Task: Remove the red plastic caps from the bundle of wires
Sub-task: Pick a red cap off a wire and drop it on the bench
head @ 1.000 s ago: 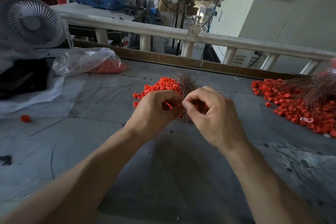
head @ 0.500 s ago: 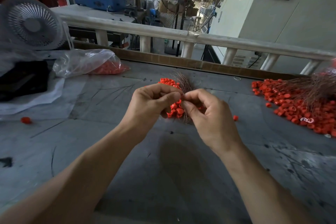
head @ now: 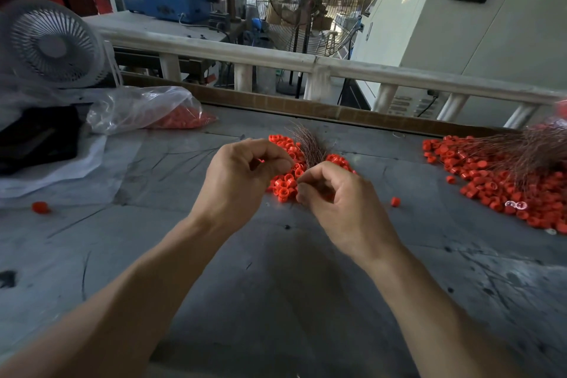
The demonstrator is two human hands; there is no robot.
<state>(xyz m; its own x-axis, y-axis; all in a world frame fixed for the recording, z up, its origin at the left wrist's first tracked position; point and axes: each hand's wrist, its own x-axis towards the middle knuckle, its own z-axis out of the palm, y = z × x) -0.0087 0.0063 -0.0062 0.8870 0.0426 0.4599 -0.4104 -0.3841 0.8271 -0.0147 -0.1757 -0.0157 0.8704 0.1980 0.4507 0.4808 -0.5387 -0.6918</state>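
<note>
Red plastic caps (head: 287,186) lie heaped at the counter's (head: 276,285) centre, still strung on a bundle of wires (head: 310,147) fanning toward 12 o'clock; the left hand (head: 242,178) pinches one cap between curled fingers, while the right hand (head: 340,196) grips the wire stems. A hard tug could, I judge, bend thin wires or flick caps off toward 3 o'clock. No readable writing shows.

We see bright red round plastic caps (head: 283,186) on the scratched grey tabletop (head: 276,301), thin coppery-brown wire strands (head: 310,144) among them (a clear plastic bag (head: 138,107) shows red too), beside a pale grey fan (head: 52,43).
</note>
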